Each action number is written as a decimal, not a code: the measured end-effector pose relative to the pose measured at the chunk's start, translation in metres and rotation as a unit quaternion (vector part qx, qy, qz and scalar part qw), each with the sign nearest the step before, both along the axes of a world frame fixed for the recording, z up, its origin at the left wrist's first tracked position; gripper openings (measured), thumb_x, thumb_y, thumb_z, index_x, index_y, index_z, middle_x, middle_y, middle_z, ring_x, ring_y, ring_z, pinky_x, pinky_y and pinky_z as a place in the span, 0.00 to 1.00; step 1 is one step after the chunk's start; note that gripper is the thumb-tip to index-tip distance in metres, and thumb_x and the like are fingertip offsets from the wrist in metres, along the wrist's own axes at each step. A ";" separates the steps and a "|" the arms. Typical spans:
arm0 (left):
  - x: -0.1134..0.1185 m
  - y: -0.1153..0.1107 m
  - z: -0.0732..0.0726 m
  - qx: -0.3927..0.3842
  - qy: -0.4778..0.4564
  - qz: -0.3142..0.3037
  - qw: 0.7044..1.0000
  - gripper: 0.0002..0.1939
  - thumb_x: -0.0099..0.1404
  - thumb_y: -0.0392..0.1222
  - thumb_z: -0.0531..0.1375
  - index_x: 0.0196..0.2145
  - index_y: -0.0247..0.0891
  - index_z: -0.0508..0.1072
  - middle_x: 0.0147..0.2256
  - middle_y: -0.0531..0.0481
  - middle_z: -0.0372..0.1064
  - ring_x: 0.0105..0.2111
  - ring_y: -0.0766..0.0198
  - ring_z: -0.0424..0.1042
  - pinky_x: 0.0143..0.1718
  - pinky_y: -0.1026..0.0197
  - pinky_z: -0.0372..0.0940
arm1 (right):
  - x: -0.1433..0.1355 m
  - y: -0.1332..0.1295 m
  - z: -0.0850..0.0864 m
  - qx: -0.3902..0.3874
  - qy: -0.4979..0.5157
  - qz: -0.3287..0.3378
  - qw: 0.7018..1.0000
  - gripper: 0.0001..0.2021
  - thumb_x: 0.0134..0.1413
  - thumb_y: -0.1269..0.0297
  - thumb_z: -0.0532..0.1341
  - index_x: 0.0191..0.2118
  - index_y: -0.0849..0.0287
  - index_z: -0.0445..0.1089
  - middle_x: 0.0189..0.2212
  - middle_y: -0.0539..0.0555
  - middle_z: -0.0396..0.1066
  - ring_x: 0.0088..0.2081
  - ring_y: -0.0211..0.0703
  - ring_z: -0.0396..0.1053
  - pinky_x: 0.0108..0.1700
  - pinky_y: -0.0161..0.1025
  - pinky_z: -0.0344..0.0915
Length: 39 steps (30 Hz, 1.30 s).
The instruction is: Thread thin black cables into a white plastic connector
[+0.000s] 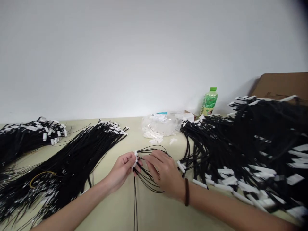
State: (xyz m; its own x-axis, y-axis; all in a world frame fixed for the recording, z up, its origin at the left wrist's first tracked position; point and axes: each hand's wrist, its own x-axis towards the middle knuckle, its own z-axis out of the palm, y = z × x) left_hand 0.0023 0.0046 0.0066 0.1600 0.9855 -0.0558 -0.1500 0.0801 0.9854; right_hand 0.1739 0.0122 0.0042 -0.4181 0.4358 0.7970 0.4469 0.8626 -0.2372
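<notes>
My left hand [123, 169] pinches a small white connector [135, 159] at the end of a few thin black wires [149, 179] in the middle of the table. My right hand [163, 171], with a dark band on its wrist, holds the same black wires just to the right, its fingers meeting the left hand's at the connector. The wires loop behind my right hand and trail down toward the table's near edge.
Large heaps of black wires with white connectors lie at left [72, 157], far left [29, 134] and right [252, 150]. A clear bag of loose white connectors [161, 128] sits behind my hands. A green bottle [209, 101] and a cardboard box [281, 85] stand by the wall.
</notes>
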 end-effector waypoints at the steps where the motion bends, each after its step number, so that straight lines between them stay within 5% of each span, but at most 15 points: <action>1: 0.000 -0.001 0.001 -0.004 0.007 0.002 1.000 0.15 0.51 0.50 0.62 0.25 0.34 0.69 0.24 0.49 0.67 0.21 0.67 0.64 0.19 0.67 0.55 | 0.001 0.001 -0.004 -0.012 0.018 -0.003 1.000 0.09 0.60 0.71 0.49 0.34 0.59 0.65 0.25 0.52 0.61 0.30 0.39 0.61 0.31 0.34 0.58; 7: 0.000 -0.004 0.003 -0.009 0.016 0.011 1.000 0.13 0.52 0.49 0.62 0.24 0.35 0.69 0.23 0.48 0.67 0.20 0.67 0.64 0.18 0.66 0.54 | 0.003 0.002 -0.017 -0.050 0.090 0.011 0.995 0.07 0.58 0.69 0.54 0.30 0.59 0.67 0.24 0.51 0.62 0.28 0.38 0.61 0.30 0.35 0.58; 39: 0.002 -0.004 0.002 0.019 0.033 -0.020 0.999 0.18 0.53 0.54 0.60 0.27 0.33 0.67 0.26 0.50 0.67 0.22 0.68 0.65 0.20 0.67 0.55 | 0.001 0.000 -0.017 -0.018 0.056 0.027 0.998 0.08 0.58 0.70 0.52 0.31 0.61 0.66 0.24 0.51 0.63 0.28 0.38 0.60 0.30 0.35 0.57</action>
State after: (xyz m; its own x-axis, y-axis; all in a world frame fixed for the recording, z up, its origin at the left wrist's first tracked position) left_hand 0.0041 0.0007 0.0088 0.1971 0.9799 -0.0293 -0.0826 0.0464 0.9955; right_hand 0.1745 0.0121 -0.0125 -0.3514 0.4449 0.8238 0.3691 0.8744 -0.3148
